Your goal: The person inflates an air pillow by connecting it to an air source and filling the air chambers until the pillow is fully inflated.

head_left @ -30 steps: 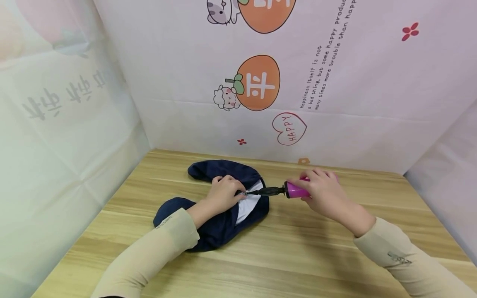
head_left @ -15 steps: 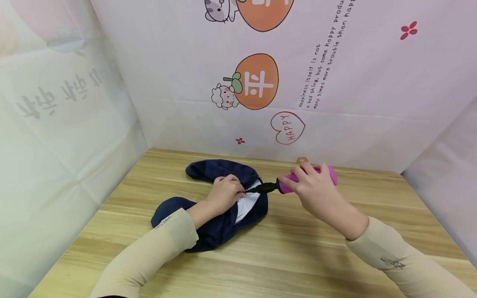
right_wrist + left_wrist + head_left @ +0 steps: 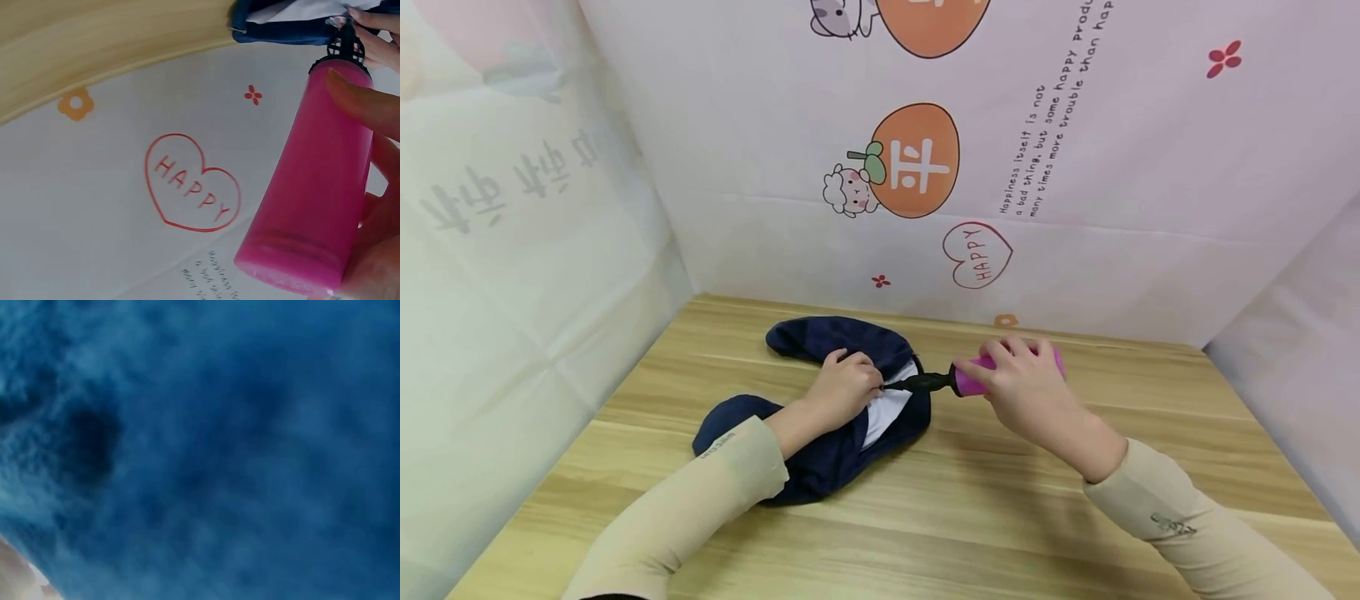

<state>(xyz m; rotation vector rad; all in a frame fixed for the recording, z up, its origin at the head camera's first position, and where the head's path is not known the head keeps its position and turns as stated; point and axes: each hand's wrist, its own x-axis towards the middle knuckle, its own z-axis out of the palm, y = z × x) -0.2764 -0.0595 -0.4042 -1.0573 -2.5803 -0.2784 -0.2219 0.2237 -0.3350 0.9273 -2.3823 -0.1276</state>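
A navy U-shaped neck pillow (image 3: 820, 475) lies on the table, its fabric cover parted over a white inner lining (image 3: 887, 410). At that opening my left hand (image 3: 844, 390) pinches a small clear valve (image 3: 337, 21), mostly hidden by the fingers in the head view. A pink hand air pump (image 3: 306, 181) with a black nozzle (image 3: 925, 382) is gripped by my right hand (image 3: 1026, 385). The nozzle's tip meets the left fingertips; how deep it sits in the valve is hidden. Blurred navy fabric (image 3: 219, 456) fills the left wrist view.
The wood-grain table (image 3: 925, 533) extends around the pillow. Printed white cloth (image 3: 760, 150) stands behind it as a wall, with more cloth at left and right. In the head view, the pump is held near the back cloth.
My right hand has brought the pump to the left, and its nozzle now reaches my left fingertips. The left hand keeps its hold at the opening. The view has shifted slightly.
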